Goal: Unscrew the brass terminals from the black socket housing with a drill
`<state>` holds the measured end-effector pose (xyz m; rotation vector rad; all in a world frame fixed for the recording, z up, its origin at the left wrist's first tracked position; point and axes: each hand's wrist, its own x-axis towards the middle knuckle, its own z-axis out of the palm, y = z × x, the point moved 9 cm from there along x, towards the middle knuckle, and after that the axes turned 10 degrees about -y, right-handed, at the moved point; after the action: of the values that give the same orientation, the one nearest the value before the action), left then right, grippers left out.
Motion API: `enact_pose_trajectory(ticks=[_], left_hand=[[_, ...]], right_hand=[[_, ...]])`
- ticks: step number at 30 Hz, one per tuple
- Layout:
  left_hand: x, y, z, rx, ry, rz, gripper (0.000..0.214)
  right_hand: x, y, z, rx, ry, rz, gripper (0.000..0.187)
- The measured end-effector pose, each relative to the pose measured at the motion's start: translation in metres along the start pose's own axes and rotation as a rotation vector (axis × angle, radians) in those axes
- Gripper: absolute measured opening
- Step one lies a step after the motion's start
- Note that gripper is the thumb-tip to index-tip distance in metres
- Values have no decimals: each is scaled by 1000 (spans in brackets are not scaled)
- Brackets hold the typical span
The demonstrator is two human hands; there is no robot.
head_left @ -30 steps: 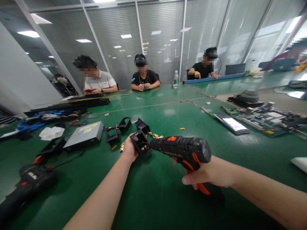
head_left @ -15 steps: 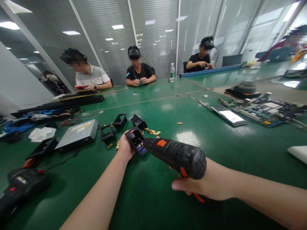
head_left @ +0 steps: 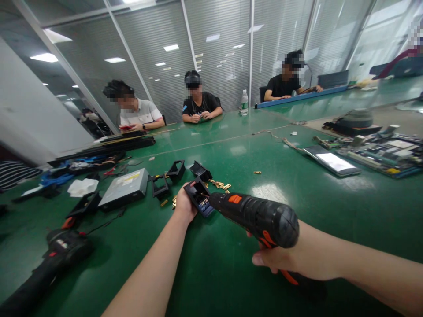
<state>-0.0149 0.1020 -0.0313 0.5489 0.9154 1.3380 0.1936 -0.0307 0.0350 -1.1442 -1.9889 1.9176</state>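
My left hand [head_left: 185, 204] is closed on the left side of a black plastic housing [head_left: 199, 196], tilted so its hollow inside faces me. Small metallic parts show in the hollow, too small to name. Wrapped round the handle of a black and orange cordless drill [head_left: 256, 215] is my right hand [head_left: 280, 255]. The drill's front end points into the housing; whether its bit touches anything there, I cannot tell. Behind the housing lie several small brass plates [head_left: 220, 185]. Similar black frames, one on the left [head_left: 160, 187] and others farther back [head_left: 176, 169], stand close by.
To the left are a silver disc drive [head_left: 125, 188], a white tissue [head_left: 82, 188] and a second power drill [head_left: 66, 248]. A phone [head_left: 330, 160] and a circuit board [head_left: 393, 152] lie on the right. Across the green table sit several people, near a water bottle [head_left: 244, 103].
The whole scene has shifted right in view as my head turned left. Both hands keep their holds on the housing and drill. The person at the far right has moved a hand outward.
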Motion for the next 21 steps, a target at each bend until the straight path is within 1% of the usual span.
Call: enact_pose_trajectory(ticks=[3,5,9,11,13,15,17,21], left_hand=[[0,0,3,18,-36,5,17],[-1,1,3,21,-40,15,16],[-2,-1,0,57,-17,-26,19],[-2,-2,0,63,-13,-35,19],[-2,0,0,51,-9,-21,17],[-1,1,0,36,-2,-12,16],[-1,0,0,31,-4,-20,17],[-1,0,1,53,-14,-29,18]], right_hand=[[1,6,1,20,-16,60,45],[1,8,1,12,-16,82,43],[0,6,2,-12,-32,37,27],[-1,5,3,12,-53,3,33],[0,5,3,56,-78,-37,46],[1,8,2,110,-109,-63,51],[5,12,2,200,-151,-74,47],[16,21,7,409,-289,-55,39]])
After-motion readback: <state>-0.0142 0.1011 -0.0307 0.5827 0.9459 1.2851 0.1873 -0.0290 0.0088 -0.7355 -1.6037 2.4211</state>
